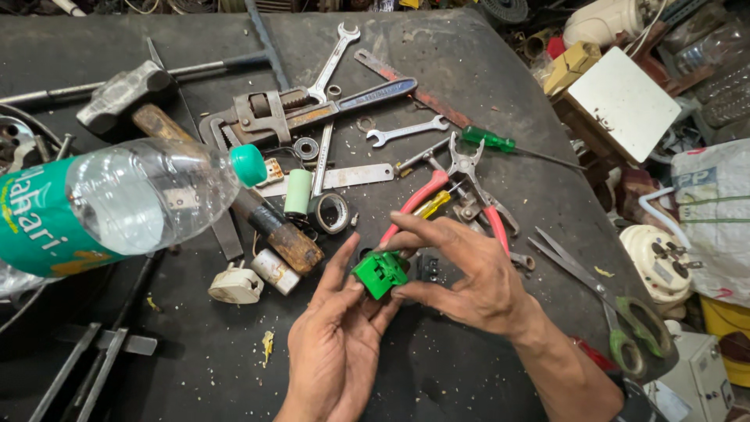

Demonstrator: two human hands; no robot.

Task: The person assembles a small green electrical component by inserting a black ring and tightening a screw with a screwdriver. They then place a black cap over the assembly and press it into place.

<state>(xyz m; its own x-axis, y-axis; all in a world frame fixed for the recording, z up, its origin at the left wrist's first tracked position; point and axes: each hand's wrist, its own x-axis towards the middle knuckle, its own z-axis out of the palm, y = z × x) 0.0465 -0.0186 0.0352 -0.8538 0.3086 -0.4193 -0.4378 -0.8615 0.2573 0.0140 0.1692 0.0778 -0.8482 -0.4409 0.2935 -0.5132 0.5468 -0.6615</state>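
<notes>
Both hands meet over the near middle of the dark worktop [484, 86], sharing a small green plastic block [380, 273]. The left hand [340, 336] lies palm up, loosely open, with its thumb raised against the block's left side and its fingertips cradling it from below. The right hand [469, 273] is curled around from the right, thumb under and forefinger reaching over the top, pinching the block firmly. A small black part [429, 267] sits just behind the block, probably joined to it or resting on the worktop, though the fingers hide the join.

To handle this well, the left palm should stay as a steady cradle while the right fingertips do the fine work, pressure kept on the block's flat faces so it does not twist or spring out into the clutter.

Just beyond the hands lie red-handled pliers [437, 195]; further off are a pipe wrench [301, 113], open spanners and a green-handled screwdriver [488, 139]. A hammer [125, 98] lies far left, a clear water bottle [125, 207] looms close on the left, and green-handled scissors [609, 312] rest on the right.
</notes>
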